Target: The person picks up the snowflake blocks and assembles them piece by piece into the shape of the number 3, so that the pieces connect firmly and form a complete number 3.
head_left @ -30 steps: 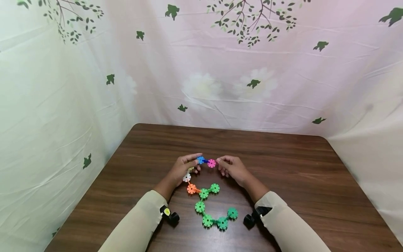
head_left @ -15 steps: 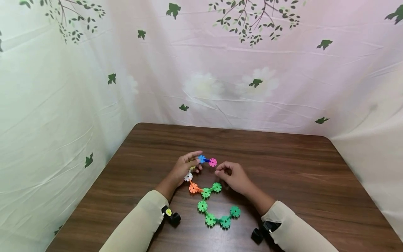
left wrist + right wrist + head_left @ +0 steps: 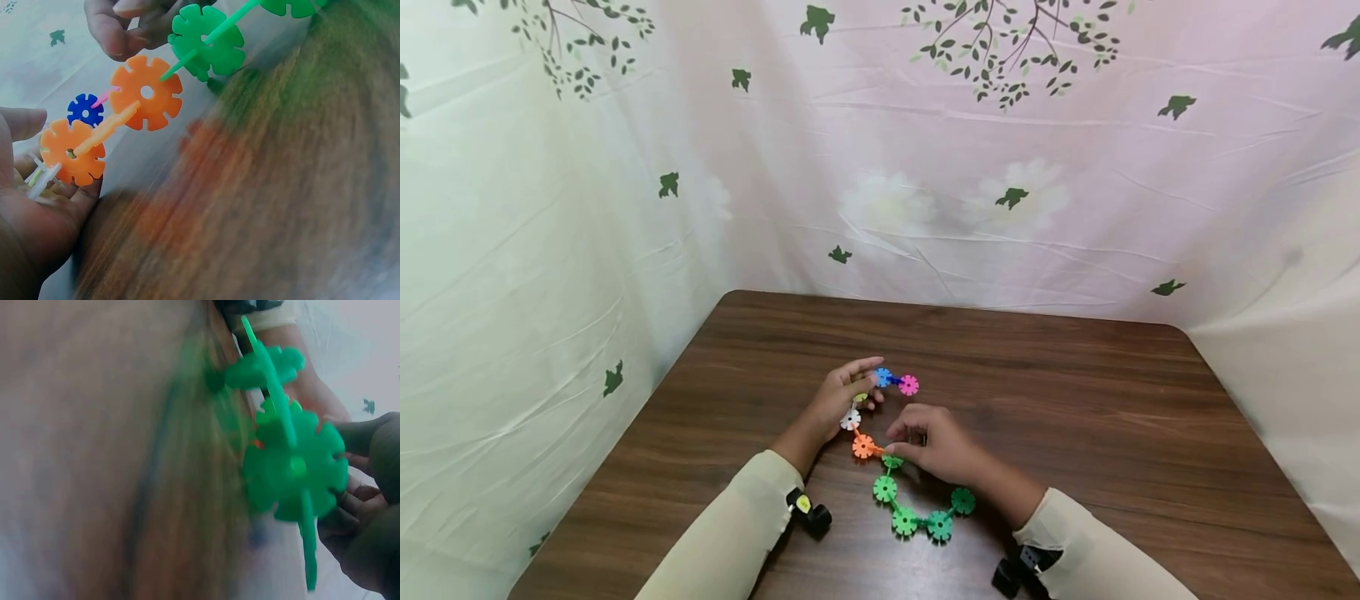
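Note:
A chain of flower-shaped plastic interlocking discs runs from a pink disc (image 3: 908,385) through blue, yellow, white and orange to several green discs (image 3: 905,522). My left hand (image 3: 842,396) holds the chain by its upper part, the thumb against the light-blue disc (image 3: 883,377). The yellow disc (image 3: 861,397) is partly covered by that hand. Over the middle green disc (image 3: 892,461) my right hand (image 3: 936,442) hovers with loosely bent fingers, the thumb tip at its edge. It hides the neighbouring green disc. In the right wrist view, fingers (image 3: 340,528) lie close behind a green disc (image 3: 297,465).
The brown wooden table (image 3: 1075,400) has rounded far corners. A pale cloth (image 3: 895,167) printed with leaves and birds hangs behind it and at both sides. Small black cameras (image 3: 816,521) sit on the wrists.
My right hand has left the pink disc and moved down and left to the middle green discs. The left hand keeps its place on the chain.

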Demonstrator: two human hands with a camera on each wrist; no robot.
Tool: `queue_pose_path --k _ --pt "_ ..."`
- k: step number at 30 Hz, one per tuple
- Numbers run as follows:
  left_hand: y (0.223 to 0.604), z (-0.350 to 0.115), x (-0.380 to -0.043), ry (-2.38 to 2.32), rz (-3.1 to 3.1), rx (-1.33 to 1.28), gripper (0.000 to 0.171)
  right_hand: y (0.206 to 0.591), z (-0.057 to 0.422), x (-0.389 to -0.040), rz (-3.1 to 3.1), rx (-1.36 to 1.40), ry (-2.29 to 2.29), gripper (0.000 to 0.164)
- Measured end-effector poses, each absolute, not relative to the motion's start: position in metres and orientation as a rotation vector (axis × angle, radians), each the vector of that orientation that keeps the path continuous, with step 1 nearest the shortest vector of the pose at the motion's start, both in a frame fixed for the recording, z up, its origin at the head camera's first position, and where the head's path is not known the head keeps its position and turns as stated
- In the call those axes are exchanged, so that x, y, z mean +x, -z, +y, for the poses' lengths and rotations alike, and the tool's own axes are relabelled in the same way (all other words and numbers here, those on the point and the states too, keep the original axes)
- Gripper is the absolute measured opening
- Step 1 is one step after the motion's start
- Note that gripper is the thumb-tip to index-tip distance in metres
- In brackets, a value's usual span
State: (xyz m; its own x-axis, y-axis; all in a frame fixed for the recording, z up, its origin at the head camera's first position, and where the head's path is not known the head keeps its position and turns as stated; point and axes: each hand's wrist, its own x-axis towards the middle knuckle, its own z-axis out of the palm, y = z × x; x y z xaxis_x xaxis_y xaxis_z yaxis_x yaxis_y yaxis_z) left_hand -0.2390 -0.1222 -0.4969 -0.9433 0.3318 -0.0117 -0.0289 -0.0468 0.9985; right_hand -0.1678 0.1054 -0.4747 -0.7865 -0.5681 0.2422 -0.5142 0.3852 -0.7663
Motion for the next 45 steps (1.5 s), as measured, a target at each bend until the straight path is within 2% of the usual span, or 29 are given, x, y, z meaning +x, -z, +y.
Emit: queue_pose_path --k 17,25,35,45 --pt "0.494 -0.12 -0.236 -2.076 1.988 0.306 0.047 0.473 0.09 -0.162 2.794 -0.915 1.208 0.005" --pt "0.494 -0.119 -0.238 -2.094 1.978 0.335 0.051 0.476 0.087 -0.161 2.793 -0.91 1.212 0.013" --pt "0.492 -0.121 -0.237 -2.13 2.058 0.396 0.061 0.477 0.09 -0.162 2.879 -1.043 1.299 0.011" --pt "0.487 -0.126 -0.237 -2.076 2.186 0.464 0.057 0.477 0.096 -0.164 2.953 -1.172 1.477 0.013"
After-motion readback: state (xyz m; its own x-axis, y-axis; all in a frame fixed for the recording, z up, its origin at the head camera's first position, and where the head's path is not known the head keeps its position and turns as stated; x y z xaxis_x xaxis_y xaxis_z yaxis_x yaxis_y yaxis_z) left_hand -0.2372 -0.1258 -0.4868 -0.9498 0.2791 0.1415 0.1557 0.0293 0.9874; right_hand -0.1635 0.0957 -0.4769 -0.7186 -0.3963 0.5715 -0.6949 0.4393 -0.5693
